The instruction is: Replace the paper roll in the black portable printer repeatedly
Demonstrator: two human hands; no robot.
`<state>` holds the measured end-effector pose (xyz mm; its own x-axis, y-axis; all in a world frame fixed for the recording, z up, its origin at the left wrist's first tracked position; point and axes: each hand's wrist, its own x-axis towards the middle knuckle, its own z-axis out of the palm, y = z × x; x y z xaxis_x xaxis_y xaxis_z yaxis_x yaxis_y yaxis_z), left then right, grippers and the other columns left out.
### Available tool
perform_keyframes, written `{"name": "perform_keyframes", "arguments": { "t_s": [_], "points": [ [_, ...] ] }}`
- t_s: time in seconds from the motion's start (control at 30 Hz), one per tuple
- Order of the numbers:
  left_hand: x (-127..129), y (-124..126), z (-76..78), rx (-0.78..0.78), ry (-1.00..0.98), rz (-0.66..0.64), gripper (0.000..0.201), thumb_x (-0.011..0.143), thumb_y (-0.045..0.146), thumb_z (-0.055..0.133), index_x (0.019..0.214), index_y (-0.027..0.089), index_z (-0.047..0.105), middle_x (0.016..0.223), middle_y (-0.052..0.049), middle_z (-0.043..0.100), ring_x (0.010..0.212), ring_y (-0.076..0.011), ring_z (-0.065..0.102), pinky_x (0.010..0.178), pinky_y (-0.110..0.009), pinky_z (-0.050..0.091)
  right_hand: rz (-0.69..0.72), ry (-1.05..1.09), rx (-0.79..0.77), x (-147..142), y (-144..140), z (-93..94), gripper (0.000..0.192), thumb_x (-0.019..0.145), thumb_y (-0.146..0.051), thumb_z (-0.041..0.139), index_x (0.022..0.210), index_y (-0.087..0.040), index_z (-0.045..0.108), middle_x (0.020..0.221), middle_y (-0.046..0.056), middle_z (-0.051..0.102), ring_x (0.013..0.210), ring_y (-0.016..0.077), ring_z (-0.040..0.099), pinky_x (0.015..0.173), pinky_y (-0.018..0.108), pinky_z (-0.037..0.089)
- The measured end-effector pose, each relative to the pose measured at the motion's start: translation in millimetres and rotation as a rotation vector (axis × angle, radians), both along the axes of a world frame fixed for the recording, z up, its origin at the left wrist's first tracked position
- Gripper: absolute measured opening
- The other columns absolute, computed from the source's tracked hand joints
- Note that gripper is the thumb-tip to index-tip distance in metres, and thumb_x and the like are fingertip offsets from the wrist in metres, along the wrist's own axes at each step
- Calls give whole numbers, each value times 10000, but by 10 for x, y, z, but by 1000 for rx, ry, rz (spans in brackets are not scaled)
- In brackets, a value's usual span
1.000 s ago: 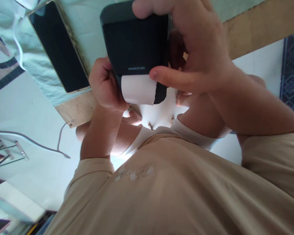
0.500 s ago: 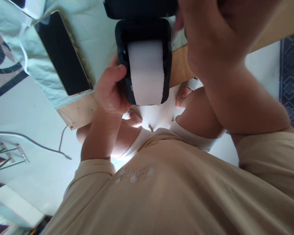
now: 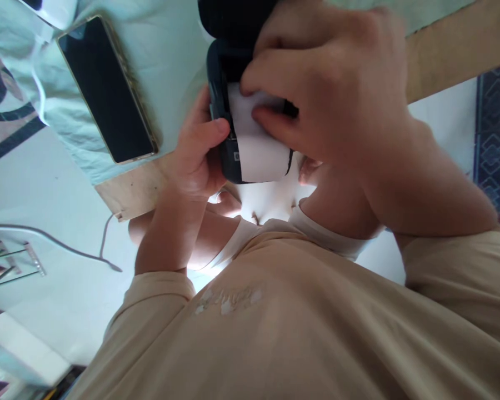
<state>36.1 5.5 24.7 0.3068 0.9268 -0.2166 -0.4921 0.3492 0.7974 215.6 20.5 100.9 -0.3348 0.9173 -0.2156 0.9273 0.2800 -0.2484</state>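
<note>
Both hands [image 3: 198, 153] [image 3: 337, 83] close together, fingers [image 3: 275, 69] curled

Lid [image 3: 233, 16] cut off, paper [image 3: 264, 161] partly covered
The lid runs past the top edge; the slightly blurred right hand [image 3: 341, 83] hides some paper; part of the left hand [image 3: 198, 153] is behind the case [image 3: 230, 166].

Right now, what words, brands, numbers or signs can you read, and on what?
No text is legible.
Beige fabric shirt: pale chest print, too blurred to read.
Black plastic box-shaped device: small pale mark, too small to read.
White paper strip: no print shows.
</note>
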Motion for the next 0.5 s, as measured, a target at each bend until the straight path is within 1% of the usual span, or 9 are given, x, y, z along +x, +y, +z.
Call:
{"name": "perform_keyframes", "arguments": {
  "t_s": [0.07,0.1,0.17,0.2,0.27,0.33,0.4,0.47,0.5],
  "points": [
    [-5,-5,7,-4,6,1,210,841,290,748,1024,187,747,892,-18,745,799,-160,734,655,-255,636,-41,-22,-44,-29,-9,25,347,982,-417,484,1279,-363,657,1383,-71,654,1376,300,660,873,349,641],
    [-8,-5,10,-6,8,0,204,844,291,751,1016,183,744,886,-14,738,749,-141,712,612,-236,610,-76,-14,-72,-45,-10,34,298,960,-403,535,1229,-376,662,1271,-60,686,1331,278,680,749,258,612],
    [-15,-1,15,-8,16,-1,199,851,286,736,1025,188,735,878,-9,723,753,-145,715,662,-258,629,-134,22,-104,-69,-2,44,222,912,-367,615,1128,-378,666,1042,-30,676,1226,227,707,598,157,516],
    [-19,2,18,-14,21,-5,203,848,286,730,1028,193,729,873,-11,714,812,-171,740,738,-300,657,-151,53,-103,-72,6,44,197,894,-351,633,1087,-372,664,955,-22,649,1184,208,714,594,150,514],
    [-25,7,28,-40,33,-25,231,821,282,732,1037,201,716,881,-29,709,1021,-258,769,901,-417,678,-165,151,-80,-46,22,35,173,839,-316,670,1011,-338,660,844,-20,596,1123,184,721,695,186,595],
    [-25,5,48,-57,38,-30,253,795,299,740,1033,219,710,888,-46,717,1147,-310,745,946,-466,674,-143,320,-41,31,27,16,212,771,-291,721,972,-308,656,810,-33,579,1064,160,720,818,233,663],
    [-16,-3,75,-67,68,-28,250,784,327,746,1012,230,715,855,-46,718,988,-282,754,831,-419,681,-48,539,-32,156,24,-12,240,761,-298,734,991,-291,664,870,-62,617,917,92,702,730,187,650],
    [-3,-13,101,-75,96,1,223,776,345,745,967,232,720,768,-21,682,711,-201,682,665,-348,636,61,755,-92,305,31,-53,249,816,-395,717,1033,-278,676,964,-93,648,749,4,638,528,93,484],
    [3,-16,112,-82,96,18,205,769,341,740,939,228,719,735,-10,664,628,-169,631,612,-324,603,23,855,-134,381,46,-80,330,798,-470,744,1062,-282,678,991,-112,643,752,-13,642,521,72,436]
  ]
}}
